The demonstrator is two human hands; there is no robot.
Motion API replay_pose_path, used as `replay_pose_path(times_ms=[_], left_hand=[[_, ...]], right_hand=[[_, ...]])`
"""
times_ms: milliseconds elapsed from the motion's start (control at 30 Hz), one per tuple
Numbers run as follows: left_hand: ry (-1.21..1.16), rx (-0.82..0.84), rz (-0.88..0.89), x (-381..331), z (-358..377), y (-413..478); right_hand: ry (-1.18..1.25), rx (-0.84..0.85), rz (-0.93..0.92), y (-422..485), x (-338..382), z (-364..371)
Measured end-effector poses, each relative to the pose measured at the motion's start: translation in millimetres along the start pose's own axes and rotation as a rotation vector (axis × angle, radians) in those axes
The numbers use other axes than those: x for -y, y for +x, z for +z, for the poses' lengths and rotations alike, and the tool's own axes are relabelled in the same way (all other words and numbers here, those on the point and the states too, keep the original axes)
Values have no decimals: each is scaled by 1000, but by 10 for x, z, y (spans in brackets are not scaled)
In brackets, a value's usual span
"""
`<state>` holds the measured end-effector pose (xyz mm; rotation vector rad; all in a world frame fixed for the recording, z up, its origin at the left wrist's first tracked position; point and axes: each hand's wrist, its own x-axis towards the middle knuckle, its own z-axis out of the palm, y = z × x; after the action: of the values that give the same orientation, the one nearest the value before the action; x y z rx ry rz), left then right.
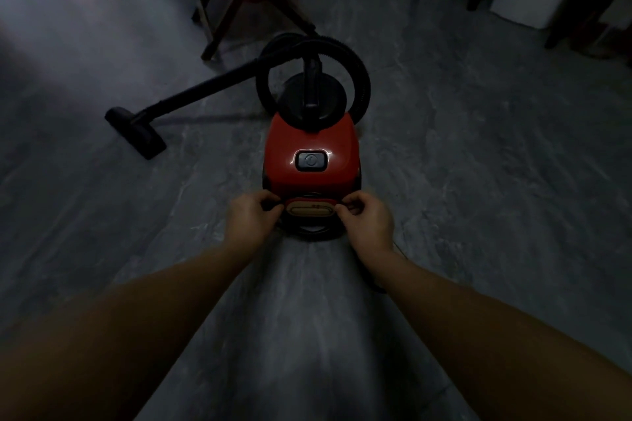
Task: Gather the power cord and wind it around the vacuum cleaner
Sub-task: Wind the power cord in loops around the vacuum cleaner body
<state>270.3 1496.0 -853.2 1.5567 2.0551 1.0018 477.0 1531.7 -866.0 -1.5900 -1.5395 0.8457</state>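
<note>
I'm mid-wind: my left hand (pixel 248 219) and right hand (pixel 367 219) each pinch the black power cord (pixel 309 233) at the rear of the red vacuum cleaner (pixel 311 143), where loops lie round its base. Next, I judge, another taut turn.

Bare L forearm (pixel 164 314) and bare R forearm (pixel 478 318), uncovered from btm edge up to wrist. L hand (pixel 248 219) and R hand (pixel 367 220) bare too, knuckles showing. Broad nr cam, tapering twd wrists w/ wide-angle lens. Dim light, so fine detail on fingers (pixel 352 207) hard to tell.
</note>
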Motion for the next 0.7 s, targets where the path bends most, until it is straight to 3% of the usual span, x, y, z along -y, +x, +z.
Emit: replay_pose_path(times_ms=[467,700], left_hand=[[123,75,30,4,-27,52],[41,73,-42,-64,-33,58]], right_hand=[[-4,24,8,76,24,-36],[-105,58,-206,-28,183,36]])
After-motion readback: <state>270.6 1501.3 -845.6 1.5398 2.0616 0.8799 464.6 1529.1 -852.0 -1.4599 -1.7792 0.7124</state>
